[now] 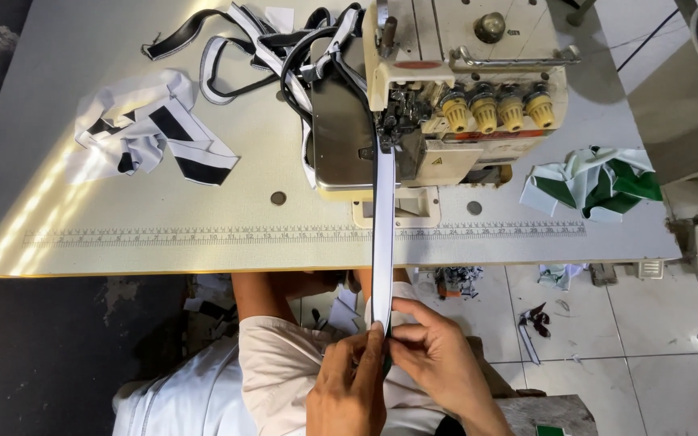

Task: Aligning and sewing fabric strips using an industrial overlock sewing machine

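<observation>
both hands (397, 363) pinching strip (383, 234), fingers (414, 311) closed

Bare left hand (349, 387) & right hand (438, 355) — no gloves, no rings seen; pale cream shorts (276, 371) — white top (171, 404)

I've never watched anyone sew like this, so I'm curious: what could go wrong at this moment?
1. Both hands, left and right, pinch the black-and-white strip far from the sewing machine; the long unsupported stretch might twist or drift off line.
2. Finished strip piles in loops behind the machine and might snag.
3. The green-and-white cloth lies near the table edge and could slide off.
</observation>
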